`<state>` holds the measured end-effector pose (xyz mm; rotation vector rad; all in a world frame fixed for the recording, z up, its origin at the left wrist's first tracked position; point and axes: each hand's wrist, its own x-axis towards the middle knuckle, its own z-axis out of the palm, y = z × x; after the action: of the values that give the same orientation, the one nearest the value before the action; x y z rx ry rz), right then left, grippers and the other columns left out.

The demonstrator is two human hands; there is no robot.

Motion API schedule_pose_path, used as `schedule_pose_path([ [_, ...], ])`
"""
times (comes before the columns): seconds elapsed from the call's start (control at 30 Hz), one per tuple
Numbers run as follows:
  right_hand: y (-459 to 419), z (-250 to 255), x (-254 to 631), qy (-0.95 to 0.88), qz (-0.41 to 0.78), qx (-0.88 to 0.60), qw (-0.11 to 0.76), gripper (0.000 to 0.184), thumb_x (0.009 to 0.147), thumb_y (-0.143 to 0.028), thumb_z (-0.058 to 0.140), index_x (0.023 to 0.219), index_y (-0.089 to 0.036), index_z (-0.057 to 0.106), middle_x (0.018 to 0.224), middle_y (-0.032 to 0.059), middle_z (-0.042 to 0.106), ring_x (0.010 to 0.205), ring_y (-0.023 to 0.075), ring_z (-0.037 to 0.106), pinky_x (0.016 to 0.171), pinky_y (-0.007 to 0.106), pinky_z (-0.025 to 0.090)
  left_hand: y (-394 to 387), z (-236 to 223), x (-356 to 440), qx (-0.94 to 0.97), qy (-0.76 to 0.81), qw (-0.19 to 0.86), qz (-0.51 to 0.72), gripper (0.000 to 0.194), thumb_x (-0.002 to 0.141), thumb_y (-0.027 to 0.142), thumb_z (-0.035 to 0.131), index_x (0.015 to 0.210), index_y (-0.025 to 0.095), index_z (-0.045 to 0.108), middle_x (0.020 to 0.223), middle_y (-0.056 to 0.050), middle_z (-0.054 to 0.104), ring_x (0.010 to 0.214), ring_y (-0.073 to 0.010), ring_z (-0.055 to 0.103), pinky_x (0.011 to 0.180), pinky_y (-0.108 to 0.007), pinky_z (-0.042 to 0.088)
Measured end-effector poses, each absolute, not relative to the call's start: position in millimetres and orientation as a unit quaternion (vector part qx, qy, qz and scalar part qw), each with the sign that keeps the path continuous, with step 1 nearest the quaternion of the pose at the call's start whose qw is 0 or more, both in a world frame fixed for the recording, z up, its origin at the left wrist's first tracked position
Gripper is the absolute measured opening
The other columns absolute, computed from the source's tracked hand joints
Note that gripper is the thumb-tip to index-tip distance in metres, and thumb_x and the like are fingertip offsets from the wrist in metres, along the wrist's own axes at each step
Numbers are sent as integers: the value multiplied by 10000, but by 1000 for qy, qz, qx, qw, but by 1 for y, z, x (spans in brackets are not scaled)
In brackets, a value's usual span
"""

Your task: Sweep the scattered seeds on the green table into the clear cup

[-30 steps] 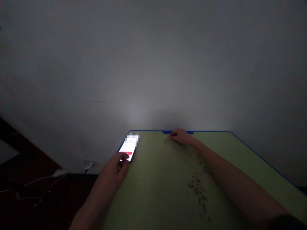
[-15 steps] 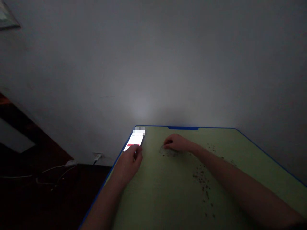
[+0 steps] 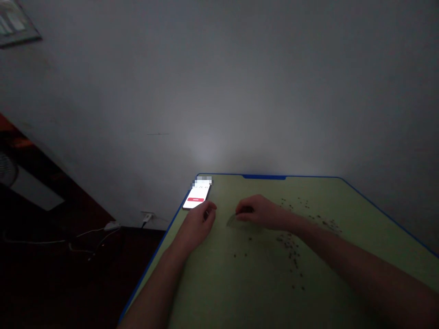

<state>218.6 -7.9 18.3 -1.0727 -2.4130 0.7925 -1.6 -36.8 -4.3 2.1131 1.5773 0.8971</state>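
Holding a thin translucent item (image 3: 231, 221) at the bunched fingertips of the right hand (image 3: 264, 212), over the far middle part of a green tabletop (image 3: 212, 278) with a blue rim (image 3: 264, 177); too dim to identify. Positions the left hand (image 3: 195, 228) to the left of the right hand, fingers curled toward the thumb, just beside the near end of a phone (image 3: 196, 199); cannot tell from this view whether empty, gripping something small or touching the phone. Supports the phone at the far left corner of the tabletop. Displays on the phone a lit white screen with a red bar across the near part, far end pixelated. Carries many small dark pieces (image 3: 291, 249), scattered right of centre on both near and far sides of the right forearm (image 3: 329, 249), plus three stray pieces (image 3: 246, 255) left of the main scatter. Shows beyond the far edge a pale wall (image 3: 260, 82); at left, a white block (image 3: 112, 225) with pale cables (image 3: 41, 241).
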Motion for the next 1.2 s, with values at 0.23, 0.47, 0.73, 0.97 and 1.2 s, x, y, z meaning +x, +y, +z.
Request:
schedule_pose_path([
  [0.23, -9, 6, 242, -834, 261, -447, 191, 110, 761, -200, 607, 754, -142, 700, 674, 32, 655, 600, 121, 545, 556, 220, 381, -35, -7, -4, 745, 558, 179, 319, 214, 831, 317, 445, 890, 171, 590, 741, -23, 627, 673, -155, 574, 621, -282, 424],
  [0.47, -26, 0, 231, -841, 295, -419, 173, 117, 758, -224, 616, 780, -159, 711, 662, 15, 658, 591, 112, 546, 548, 210, 386, -37, -5, -3, 744, 562, 178, 315, 216, 833, 318, 440, 892, 174, 590, 738, -17, 618, 667, -150, 565, 617, -279, 423],
  [0.73, -36, 7, 250, -824, 295, -450, 177, 131, 780, -256, 597, 769, -167, 692, 662, 14, 638, 588, 115, 521, 541, 219, 376, -36, -5, -2, 745, 562, 178, 314, 202, 826, 292, 447, 894, 172, 593, 739, -15, 621, 661, -142, 557, 615, -272, 416],
  [0.97, -60, 9, 257, -827, 318, -445, 131, 128, 786, -262, 589, 761, -181, 685, 649, 4, 635, 575, 116, 526, 517, 213, 364, -36, -6, -3, 746, 560, 175, 314, 202, 831, 285, 440, 903, 165, 585, 710, -5, 599, 634, -135, 539, 576, -261, 390],
  [1.2, -59, -2, 264, -827, 326, -445, 112, 131, 789, -254, 581, 766, -176, 683, 672, 12, 652, 601, 126, 555, 539, 219, 381, -36, -8, -4, 752, 554, 172, 314, 204, 839, 294, 434, 904, 167, 580, 710, -5, 594, 635, -135, 536, 581, -265, 388],
])
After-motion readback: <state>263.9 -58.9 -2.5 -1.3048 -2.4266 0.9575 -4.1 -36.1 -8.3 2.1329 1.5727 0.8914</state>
